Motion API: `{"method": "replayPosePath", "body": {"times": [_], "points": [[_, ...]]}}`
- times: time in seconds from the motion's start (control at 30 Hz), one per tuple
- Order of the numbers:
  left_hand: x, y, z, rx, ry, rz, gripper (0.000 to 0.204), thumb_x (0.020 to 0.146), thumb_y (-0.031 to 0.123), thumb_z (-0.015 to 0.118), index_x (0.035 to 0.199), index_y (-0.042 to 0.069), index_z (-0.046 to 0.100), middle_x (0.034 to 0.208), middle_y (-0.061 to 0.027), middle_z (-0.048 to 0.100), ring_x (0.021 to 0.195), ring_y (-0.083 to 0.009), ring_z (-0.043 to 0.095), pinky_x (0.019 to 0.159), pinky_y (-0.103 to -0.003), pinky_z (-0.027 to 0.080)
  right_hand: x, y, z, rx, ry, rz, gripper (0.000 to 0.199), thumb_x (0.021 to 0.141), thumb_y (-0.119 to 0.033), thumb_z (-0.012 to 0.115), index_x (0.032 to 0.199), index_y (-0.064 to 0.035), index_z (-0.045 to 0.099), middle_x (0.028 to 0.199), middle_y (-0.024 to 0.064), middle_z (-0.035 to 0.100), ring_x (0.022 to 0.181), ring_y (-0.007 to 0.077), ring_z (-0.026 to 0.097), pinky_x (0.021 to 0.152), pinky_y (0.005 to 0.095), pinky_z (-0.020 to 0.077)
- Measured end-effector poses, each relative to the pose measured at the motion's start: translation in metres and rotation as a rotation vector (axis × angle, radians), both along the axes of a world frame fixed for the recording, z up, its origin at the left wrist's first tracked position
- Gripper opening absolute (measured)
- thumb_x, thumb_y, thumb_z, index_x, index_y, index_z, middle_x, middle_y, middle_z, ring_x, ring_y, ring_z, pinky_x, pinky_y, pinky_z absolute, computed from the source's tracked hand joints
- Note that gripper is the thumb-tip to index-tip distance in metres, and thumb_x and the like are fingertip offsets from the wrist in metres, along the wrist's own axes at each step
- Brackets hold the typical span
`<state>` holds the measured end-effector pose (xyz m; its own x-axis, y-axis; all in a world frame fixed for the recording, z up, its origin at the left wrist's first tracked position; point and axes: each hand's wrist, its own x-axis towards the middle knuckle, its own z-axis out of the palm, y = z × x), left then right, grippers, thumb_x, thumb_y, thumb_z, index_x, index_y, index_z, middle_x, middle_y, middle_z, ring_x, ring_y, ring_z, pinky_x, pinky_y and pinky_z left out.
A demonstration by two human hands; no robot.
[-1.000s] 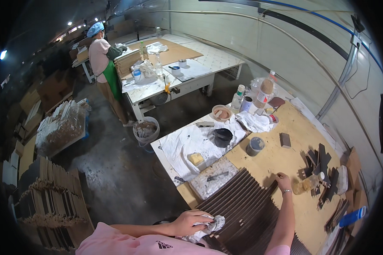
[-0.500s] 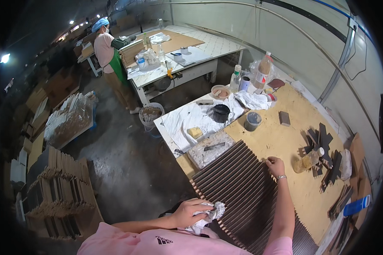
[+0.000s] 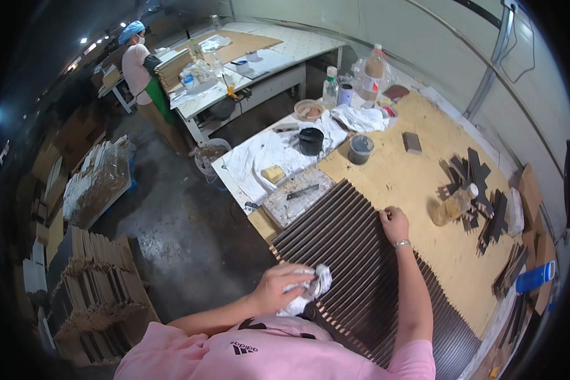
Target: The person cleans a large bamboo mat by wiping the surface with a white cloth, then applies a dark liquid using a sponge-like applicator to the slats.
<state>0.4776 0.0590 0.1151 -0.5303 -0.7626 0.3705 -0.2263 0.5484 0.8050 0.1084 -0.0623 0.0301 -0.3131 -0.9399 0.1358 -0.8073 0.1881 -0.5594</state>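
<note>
The left hand is clamped on a crumpled white cloth at the near left edge of the dark strips. The right hand, fingers curled, rests at the strips' opposite edge; whether its fingertips are closed on one cannot be told. The strips lie side by side, forming a ribbed sheet on the table. The step in hand is judged to be handling the strips with the cloth ready; the next move would call for light, even pressure, lest the row shift. Beyond the strips stand a whitish block, a yellow sponge, a grey tub and a black tub. To the right, a tilted bottle touches or nearly touches dark offcuts. A co-worker stands farther off.
</note>
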Motion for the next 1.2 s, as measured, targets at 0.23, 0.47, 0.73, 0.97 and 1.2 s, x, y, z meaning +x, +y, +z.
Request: {"method": "replayPosePath", "body": {"times": [0.23, 0.47, 0.73, 0.97, 1.2], "points": [[-0.009, -0.094, 0.042, -0.119, 0.033, 0.184, 0.034, 0.075, -0.005, 0.066, 0.109, -0.002, 0.07, 0.106, -0.0199, 0.07, 0.1, -0.0323, 0.069, 0.087, -0.037, 0.053, 0.031, -0.006, 0.019, -0.04, 0.191, 0.127, 0.046, 0.099, -0.045, 0.046, 0.125, -0.0076, 0.057, 0.124, 0.0156, 0.062, 0.114, 0.0348, 0.059, 0.094, 0.0463, 0.0511], [-0.127, -0.152, -0.001, -0.31, -0.174, 0.035, 0.031, 0.083, 0.011, 0.069, 0.114, 0.006, 0.071, 0.117, -0.0117, 0.066, 0.107, -0.0301, 0.061, 0.093, -0.042, 0.049, 0.023, -0.003, 0.019, 0.184, 0.212, 0.183, 0.042, 0.101, -0.046, 0.043, 0.124, -0.0144, 0.058, 0.123, 0.0109, 0.062, 0.117, 0.033, 0.057, 0.095, 0.0464, 0.0509], [-0.001, -0.059, 0.001, 0.0, -0.739, -0.492, 0.026, 0.082, 0.012, 0.064, 0.104, 0.019, 0.076, 0.12, -0.0055, 0.065, 0.113, -0.0262, 0.06, 0.095, -0.039, 0.051, 0.021, 0.004, 0.022, 0.216, 0.161, 0.132, 0.042, 0.1, -0.048, 0.044, 0.121, -0.0141, 0.06, 0.12, 0.0109, 0.063, 0.117, 0.0327, 0.056, 0.094, 0.048, 0.0506], [-0.073, -0.131, 0.005, -0.354, -0.495, -0.042, 0.037, 0.083, 0.013, 0.067, 0.12, 0.014, 0.068, 0.131, -0.0092, 0.059, 0.111, -0.0325, 0.056, 0.092, -0.042, 0.049, 0.034, -0.011, 0.025, 0.155, 0.161, 0.169, 0.042, 0.099, -0.046, 0.045, 0.121, -0.0139, 0.06, 0.121, 0.0124, 0.063, 0.118, 0.034, 0.056, 0.095, 0.0467, 0.0501], [0.015, -0.084, 0.002, -0.02, -0.719, -0.147, 0.033, 0.08, 0.016, 0.07, 0.113, 0.019, 0.073, 0.128, -0.0073, 0.062, 0.117, -0.0309, 0.06, 0.093, -0.041, 0.052, 0.016, -0.013, 0.006, 0.053, 0.181, 0.164, 0.048, 0.097, -0.04, 0.054, 0.137, -0.0152, 0.052, 0.144, 0.0134, 0.05, 0.131, 0.0337, 0.048, 0.105, 0.0472, 0.0425]]}}
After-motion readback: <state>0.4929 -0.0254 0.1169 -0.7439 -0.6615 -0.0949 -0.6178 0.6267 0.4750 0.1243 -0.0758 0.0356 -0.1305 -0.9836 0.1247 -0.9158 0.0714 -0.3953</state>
